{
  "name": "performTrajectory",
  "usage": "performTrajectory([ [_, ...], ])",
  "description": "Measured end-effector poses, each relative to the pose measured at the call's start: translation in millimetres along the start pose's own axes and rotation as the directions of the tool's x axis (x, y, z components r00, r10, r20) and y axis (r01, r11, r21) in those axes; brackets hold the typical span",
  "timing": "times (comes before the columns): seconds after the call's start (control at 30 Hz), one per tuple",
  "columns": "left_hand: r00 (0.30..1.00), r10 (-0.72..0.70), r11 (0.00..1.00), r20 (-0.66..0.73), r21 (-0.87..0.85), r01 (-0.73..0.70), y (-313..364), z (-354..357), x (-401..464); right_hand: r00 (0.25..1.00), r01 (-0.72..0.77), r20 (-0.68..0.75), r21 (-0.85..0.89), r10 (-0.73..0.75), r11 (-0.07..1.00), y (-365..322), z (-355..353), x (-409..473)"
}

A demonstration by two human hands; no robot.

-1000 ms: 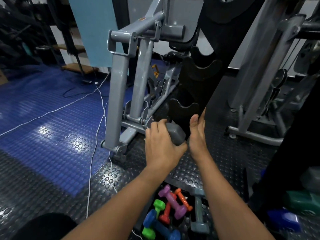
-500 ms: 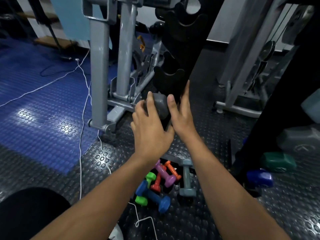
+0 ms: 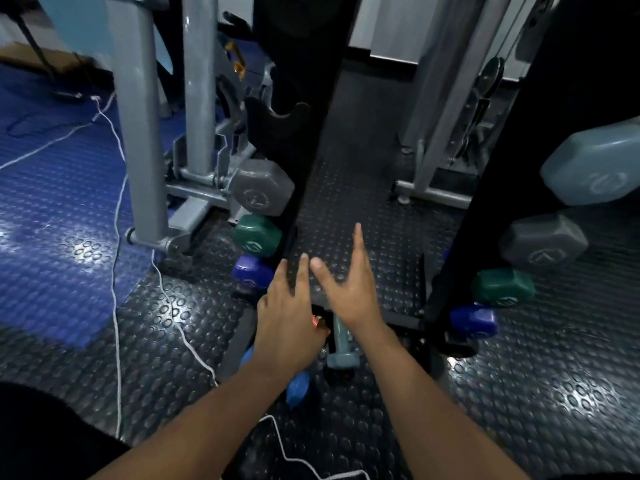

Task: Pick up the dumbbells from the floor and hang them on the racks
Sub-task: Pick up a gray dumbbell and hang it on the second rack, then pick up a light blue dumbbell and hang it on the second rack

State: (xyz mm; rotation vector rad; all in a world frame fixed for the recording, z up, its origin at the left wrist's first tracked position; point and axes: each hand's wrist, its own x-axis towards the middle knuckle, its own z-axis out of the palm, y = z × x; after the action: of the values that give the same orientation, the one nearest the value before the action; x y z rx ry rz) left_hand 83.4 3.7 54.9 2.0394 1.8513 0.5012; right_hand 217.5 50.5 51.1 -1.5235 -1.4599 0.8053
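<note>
The grey dumbbell (image 3: 260,187) that the left hand (image 3: 289,327) gripped 1 s ago now hangs on the black rack (image 3: 304,109), above the green (image 3: 257,236) and purple (image 3: 250,271) ones. Both hands have let go and dropped, fingers spread, the right hand (image 3: 349,292) empty too, over what seems to be the floor pile.

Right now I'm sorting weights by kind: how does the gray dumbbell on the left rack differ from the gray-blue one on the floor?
The gray dumbbell hangs on the left rack, showing only its hexagonal end; the gray-blue dumbbell lies on the floor, its handle visible and partly hidden by the right hand. The racked one's end looks bigger and darker. Both have faceted ends.
</note>
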Motion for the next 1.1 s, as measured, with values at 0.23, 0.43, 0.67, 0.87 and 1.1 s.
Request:
performTrajectory([
  [0.23, 0.972, 0.053, 0.991, 0.227, 0.107, -0.079, -26.4, 63.5, 34.2, 0.98, -0.195, -0.038, -0.042, 0.194, 0.98, 98.8, -0.4, -35.9],
  [0.43, 0.941, 0.043, 0.984, 0.335, 0.148, -0.098, -34.6, 133.7, 46.8, 0.953, -0.294, 0.04, -0.105, 0.3, 0.95, 167.5, 4.7, -48.7],
  [0.67, 0.915, -0.082, 0.994, 0.395, 0.104, 0.044, -37.8, 219.9, 16.8, 0.924, -0.293, 0.189, -0.216, 0.334, 0.932, 208.9, 9.9, 15.0],
  [0.87, 0.924, -0.203, 0.977, 0.324, 0.137, 0.166, -26.2, 256.2, 5.4, 0.882, -0.248, 0.319, -0.31, 0.346, 0.918, 240.9, 41.9, 55.2],
  [1.1, 0.793, -0.414, 0.866, 0.448, -0.075, 0.495, -9.3, 272.2, 14.8, 0.905, -0.21, 0.249, -0.444, 0.345, 0.871, 254.6, 64.0, 78.0],
])
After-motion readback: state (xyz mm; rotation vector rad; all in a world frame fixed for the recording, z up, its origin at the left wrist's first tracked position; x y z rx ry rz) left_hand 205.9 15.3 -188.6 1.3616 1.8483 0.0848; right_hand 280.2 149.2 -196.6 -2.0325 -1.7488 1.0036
